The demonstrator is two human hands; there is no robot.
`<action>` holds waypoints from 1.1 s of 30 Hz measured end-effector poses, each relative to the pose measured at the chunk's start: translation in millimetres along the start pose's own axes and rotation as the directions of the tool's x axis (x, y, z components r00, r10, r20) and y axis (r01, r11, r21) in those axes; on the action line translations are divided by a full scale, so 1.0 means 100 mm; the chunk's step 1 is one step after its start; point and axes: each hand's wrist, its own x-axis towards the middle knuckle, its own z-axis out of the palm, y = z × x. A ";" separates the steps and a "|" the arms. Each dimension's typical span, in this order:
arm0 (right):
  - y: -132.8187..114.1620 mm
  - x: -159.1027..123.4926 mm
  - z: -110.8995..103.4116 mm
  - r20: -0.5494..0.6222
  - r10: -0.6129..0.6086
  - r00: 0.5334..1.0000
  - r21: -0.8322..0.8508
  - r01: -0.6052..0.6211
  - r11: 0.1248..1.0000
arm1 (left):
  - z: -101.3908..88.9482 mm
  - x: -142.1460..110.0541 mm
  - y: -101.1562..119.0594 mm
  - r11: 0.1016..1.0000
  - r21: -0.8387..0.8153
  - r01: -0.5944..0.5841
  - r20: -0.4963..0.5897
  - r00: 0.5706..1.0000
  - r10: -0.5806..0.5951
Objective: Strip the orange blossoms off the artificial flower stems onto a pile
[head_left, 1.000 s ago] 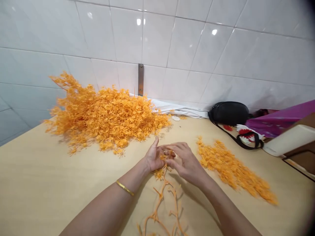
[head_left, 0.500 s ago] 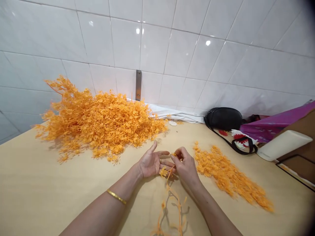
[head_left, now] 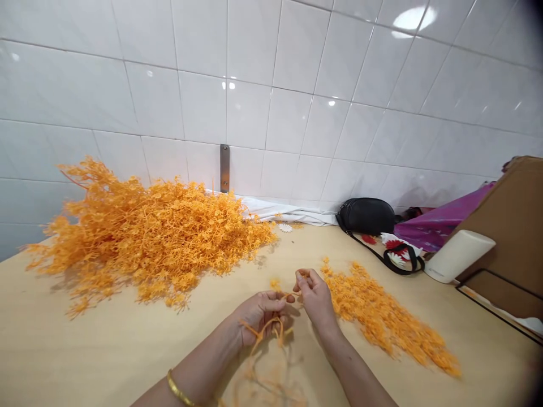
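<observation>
Between my two hands is an orange artificial flower stem (head_left: pixel 271 323), its thin bare branches hanging down toward me and blurred at the lower end. My left hand (head_left: pixel 261 316) is closed around it, thumb pressed over the fingers. My right hand (head_left: pixel 314 297) pinches at its upper end, fingertips close to the left thumb; what exactly lies in the pinch is too small to make out. A small orange blossom (head_left: pixel 275 284) shows just beyond the left fingers. To the right of my right hand lies a flat row of orange flower sprigs (head_left: pixel 386 311).
A big heap of orange artificial flowers (head_left: pixel 156 232) covers the table's left back. At the right are a black bag (head_left: pixel 368 216) with a strap, red and white flower heads (head_left: pixel 395 249), a cream-coloured bottle (head_left: pixel 460 255), a cardboard box (head_left: pixel 504 220) and a black wire frame (head_left: pixel 496 308). A tiled wall (head_left: pixel 250 113) stands behind.
My left hand was spread with its palm up and has now closed on the stem. The right hand stays pinched near it. The whole view has shifted with my head.
</observation>
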 end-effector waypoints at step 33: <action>0.13 0.25 -0.20 -0.223 -0.051 0.973 -0.091 0.031 0.995 | 0.04 -0.15 0.16 0.954 0.292 0.060 -0.094 0.995 -0.033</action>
